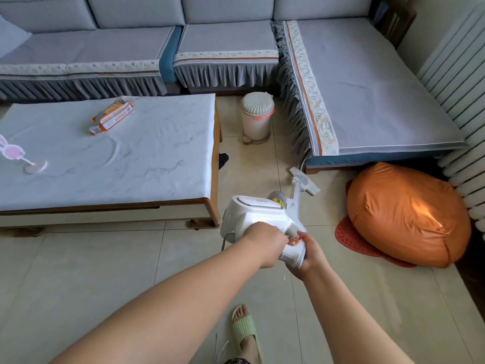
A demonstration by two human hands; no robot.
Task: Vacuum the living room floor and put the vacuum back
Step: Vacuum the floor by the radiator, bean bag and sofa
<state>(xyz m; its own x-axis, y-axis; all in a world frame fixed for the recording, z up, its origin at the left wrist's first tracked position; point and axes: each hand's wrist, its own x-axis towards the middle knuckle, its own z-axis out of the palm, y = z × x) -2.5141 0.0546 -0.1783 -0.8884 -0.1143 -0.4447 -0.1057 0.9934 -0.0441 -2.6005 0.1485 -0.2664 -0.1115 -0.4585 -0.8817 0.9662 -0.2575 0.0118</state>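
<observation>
1. White plastic stick vacuum (258, 215) sits low over the beige tiled floor (105, 271); its tube runs forward to the flat white floor head (305, 181), which lies on the tiles at the corner of the grey skirted sofa (367, 88).
2. Left hand (265, 244): fingers curled tight round the vacuum's handle, fingertips hidden under the fist.
3. Right hand (311, 254): fingers wrapped on the lower end of the handle; grip looks closed, though the underside is out of sight.
4. Far end of the floor head is partly hidden by the sofa skirt.
5. Orange shiny beanbag cushion (406, 216) lies right of the head, on a red mat (349, 239) mostly covered.
6. White marble-topped bench (105, 153) is cut off at left.
7. One foot in a green slipper (245, 331) shows at bottom edge.
</observation>
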